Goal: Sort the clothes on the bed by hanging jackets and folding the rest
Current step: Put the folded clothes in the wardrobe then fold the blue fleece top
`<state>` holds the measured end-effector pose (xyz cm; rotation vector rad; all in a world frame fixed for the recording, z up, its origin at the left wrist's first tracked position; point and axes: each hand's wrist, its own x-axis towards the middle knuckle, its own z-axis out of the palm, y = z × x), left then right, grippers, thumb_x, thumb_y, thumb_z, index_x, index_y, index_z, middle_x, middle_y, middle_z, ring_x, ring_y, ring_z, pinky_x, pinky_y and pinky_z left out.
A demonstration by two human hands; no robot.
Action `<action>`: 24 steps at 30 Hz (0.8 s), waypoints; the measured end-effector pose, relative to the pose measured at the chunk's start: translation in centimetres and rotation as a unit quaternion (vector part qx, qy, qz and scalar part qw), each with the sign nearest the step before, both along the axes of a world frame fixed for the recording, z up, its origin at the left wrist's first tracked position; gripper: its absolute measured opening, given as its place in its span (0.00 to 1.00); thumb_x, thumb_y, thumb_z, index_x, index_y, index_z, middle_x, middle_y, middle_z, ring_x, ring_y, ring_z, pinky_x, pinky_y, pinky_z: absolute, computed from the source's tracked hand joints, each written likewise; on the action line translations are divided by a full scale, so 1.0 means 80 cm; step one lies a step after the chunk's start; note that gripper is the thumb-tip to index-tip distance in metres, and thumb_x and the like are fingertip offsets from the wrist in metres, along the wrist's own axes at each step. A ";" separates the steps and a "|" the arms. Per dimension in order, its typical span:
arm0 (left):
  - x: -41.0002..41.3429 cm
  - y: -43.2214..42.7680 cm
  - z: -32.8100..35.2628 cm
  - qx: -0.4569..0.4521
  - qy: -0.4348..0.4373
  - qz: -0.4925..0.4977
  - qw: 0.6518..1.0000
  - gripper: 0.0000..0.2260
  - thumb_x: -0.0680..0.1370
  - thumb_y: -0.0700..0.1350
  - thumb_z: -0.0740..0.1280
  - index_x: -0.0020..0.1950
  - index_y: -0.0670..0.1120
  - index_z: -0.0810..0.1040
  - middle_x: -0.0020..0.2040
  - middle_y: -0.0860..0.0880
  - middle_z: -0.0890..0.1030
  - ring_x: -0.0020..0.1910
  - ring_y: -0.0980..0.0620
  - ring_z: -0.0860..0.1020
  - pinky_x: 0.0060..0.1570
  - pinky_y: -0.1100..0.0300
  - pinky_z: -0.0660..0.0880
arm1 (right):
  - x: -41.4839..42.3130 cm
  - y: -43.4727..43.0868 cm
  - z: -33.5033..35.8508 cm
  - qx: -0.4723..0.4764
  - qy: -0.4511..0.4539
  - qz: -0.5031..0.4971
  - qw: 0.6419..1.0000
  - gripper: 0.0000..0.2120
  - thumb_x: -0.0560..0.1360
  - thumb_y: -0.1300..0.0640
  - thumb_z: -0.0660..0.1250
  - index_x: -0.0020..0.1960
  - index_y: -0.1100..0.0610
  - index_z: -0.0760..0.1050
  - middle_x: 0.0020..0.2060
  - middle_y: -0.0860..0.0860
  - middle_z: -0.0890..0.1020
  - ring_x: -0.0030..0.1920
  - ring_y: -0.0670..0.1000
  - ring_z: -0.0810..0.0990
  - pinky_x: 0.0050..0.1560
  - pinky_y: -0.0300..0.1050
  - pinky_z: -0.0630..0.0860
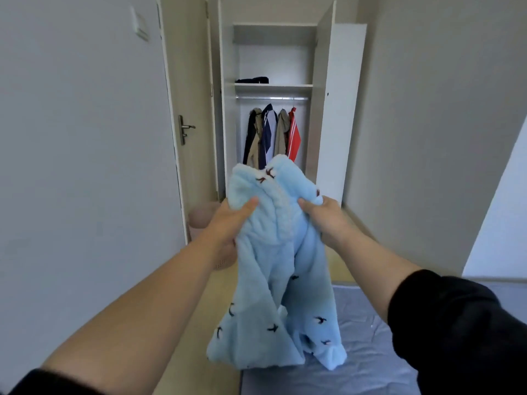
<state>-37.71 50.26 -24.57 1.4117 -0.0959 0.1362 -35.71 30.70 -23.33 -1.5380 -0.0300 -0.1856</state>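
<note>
**Blue fleece held up over the bed, wardrobe open ahead**

Closest in my feed are two bare forearms reaching forward out of black sleeves [456,323]. Below the right arm lies the bed [370,337], covered in a creased grey-blue sheet, in the lower right of the view.

Between the arms hangs the light blue fleece garment [271,266], printed with small dark bird shapes. It is lifted off the mattress, and its lower edges dangle above the near corner of the bed. The left hand [231,220] grips one upper side of it: the thumb lies on top and the other fingers curl under the fabric, out of my sight. The right hand [328,220] clutches the other upper side, thumb pressed into the pile and the remaining fingers wrapped behind. The cloth bunches between the two grips, and the top rises in a soft peak above both hands.

Past the left wrist I see a pale pink round container [199,215] on the floor, partly hidden by the arm. Behind it stands a room door with a metal handle [184,128].

Furthest off is the white wardrobe [273,32], with its right door swung open. Several jackets [271,132] hang from its rail [273,97], the rightmost being red. A dark folded item [252,80] rests on the shelf above the rail.
</note>
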 end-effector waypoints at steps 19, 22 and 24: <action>-0.154 -0.163 0.225 0.208 -0.201 0.200 0.936 0.08 0.79 0.43 0.62 0.48 0.37 0.75 0.44 0.42 0.77 0.42 0.47 0.73 0.41 0.55 0.71 | -0.173 -0.189 0.223 -0.167 -0.320 -0.234 0.903 0.16 0.76 0.56 0.65 0.38 0.52 0.59 0.32 0.46 0.69 0.30 0.44 0.66 0.27 0.37 0.61; -0.145 -0.175 0.242 0.257 -0.293 0.239 0.889 0.11 0.77 0.45 0.65 0.38 0.44 0.69 0.35 0.50 0.71 0.34 0.51 0.68 0.32 0.63 0.64 | -0.173 -0.209 0.225 -0.183 -0.363 -0.269 0.873 0.16 0.77 0.54 0.64 0.38 0.49 0.58 0.32 0.47 0.72 0.30 0.48 0.69 0.27 0.39 0.62; -0.133 -0.175 0.228 0.346 -0.291 0.204 0.869 0.14 0.74 0.48 0.71 0.35 0.46 0.69 0.33 0.52 0.70 0.32 0.54 0.66 0.29 0.65 0.61 | -0.157 -0.229 0.205 -0.288 -0.289 -0.242 0.880 0.07 0.77 0.54 0.65 0.46 0.55 0.68 0.40 0.53 0.77 0.39 0.56 0.75 0.34 0.44 0.65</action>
